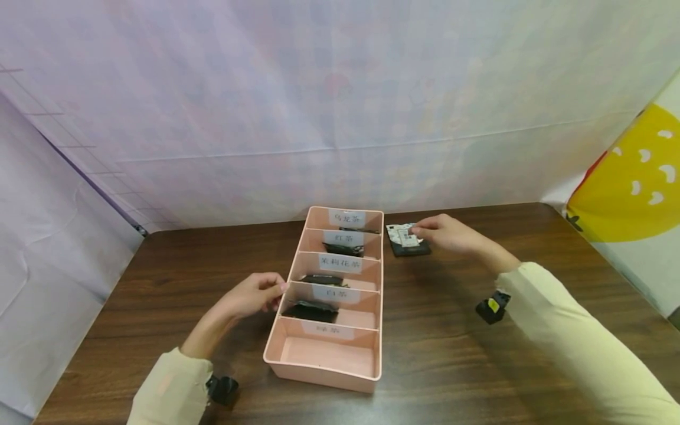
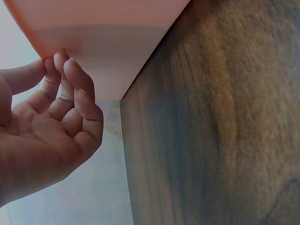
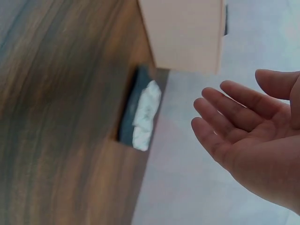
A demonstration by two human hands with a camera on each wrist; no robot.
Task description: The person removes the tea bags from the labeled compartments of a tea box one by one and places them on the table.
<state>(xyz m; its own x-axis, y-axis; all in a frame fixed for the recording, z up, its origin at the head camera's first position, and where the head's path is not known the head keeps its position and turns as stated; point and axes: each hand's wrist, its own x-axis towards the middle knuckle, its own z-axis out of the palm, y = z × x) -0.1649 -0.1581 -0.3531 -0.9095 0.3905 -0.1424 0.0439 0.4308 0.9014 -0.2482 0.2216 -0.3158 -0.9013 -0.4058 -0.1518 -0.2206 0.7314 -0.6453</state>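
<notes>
A long pink divided box (image 1: 325,372) stands on the table with Chinese tea labels on its dividers. My left hand (image 1: 255,295) pinches its left rim, thumb on top and curled fingertips against the outer wall, as the left wrist view (image 2: 70,108) also shows from below. Dark tea packets (image 1: 310,311) lie in the back compartments; the front one holds none. My right hand (image 1: 448,233) is over a black-and-white tea packet (image 1: 409,249) right of the box's far end. In the right wrist view its fingers are loosely extended, apart from the packet (image 3: 146,112), holding nothing.
The brown wooden table (image 1: 451,366) carries the box and the packet. A pale patterned cloth (image 1: 340,118) hangs behind the table's back edge. At the right hangs a yellow printed shape (image 1: 632,183). Black wrist cameras (image 1: 493,307) sit on both forearms.
</notes>
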